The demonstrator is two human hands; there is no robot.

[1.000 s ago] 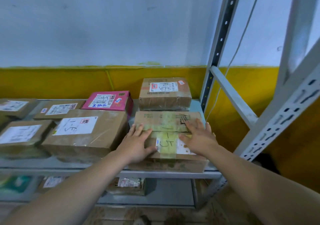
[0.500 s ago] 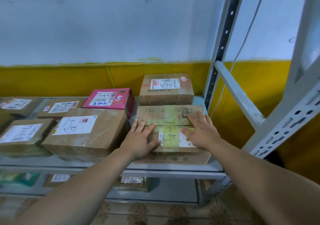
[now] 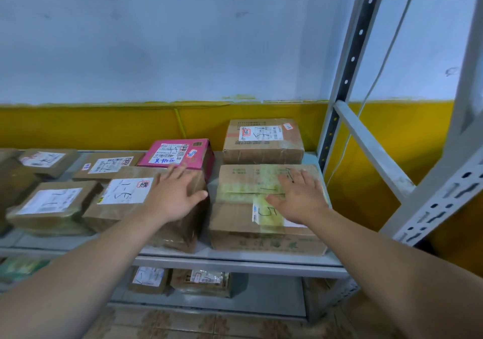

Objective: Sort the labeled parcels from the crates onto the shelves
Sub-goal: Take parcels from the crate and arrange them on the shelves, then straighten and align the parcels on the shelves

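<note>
A brown cardboard parcel (image 3: 237, 218) with yellowish tape and a handwritten "1-5" lies at the right front of the grey metal shelf (image 3: 235, 260). My right hand (image 3: 298, 197) lies flat on top of it with fingers spread. My left hand (image 3: 172, 195) hovers or rests, fingers straight, over the right end of the neighbouring brown parcel (image 3: 125, 208) marked "1-5". Neither hand grips anything.
Behind stand a pink box (image 3: 180, 153) and another brown "1-5" box (image 3: 264, 140). Several more labelled parcels (image 3: 49, 205) fill the shelf's left. A lower shelf holds small parcels (image 3: 201, 281). The rack's upright (image 3: 347, 59) and brace (image 3: 373, 150) stand at right.
My left hand has left the taped parcel and moved left over the neighbouring parcel. My right hand stays on the taped parcel, which now sits further in on the shelf.
</note>
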